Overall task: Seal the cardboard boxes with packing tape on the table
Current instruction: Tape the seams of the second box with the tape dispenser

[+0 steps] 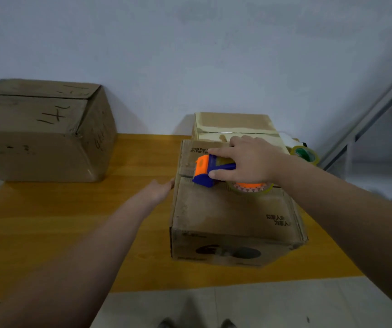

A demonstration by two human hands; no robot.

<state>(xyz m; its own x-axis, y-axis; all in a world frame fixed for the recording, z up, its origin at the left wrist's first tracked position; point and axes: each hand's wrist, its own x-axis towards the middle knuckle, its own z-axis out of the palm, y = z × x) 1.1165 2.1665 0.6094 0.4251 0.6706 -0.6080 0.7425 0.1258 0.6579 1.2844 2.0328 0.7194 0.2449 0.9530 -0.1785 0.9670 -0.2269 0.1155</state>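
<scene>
Right hand (249, 162) on tape dispenser (204, 171) atop cardboard box (232, 209)

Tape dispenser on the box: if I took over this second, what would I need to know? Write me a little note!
Right hand grips the blue-and-orange tape dispenser, pressed on the top seam of the near box, toward its left end.
Left hand is open, fingertips touching that box's left edge.
Done: its flaps are closed; the small box behind shows shiny tape along its seam.
Left: probably tape the near seam; check the big box, far left on the table; taping unclear. Spare roll sits far right.
</scene>
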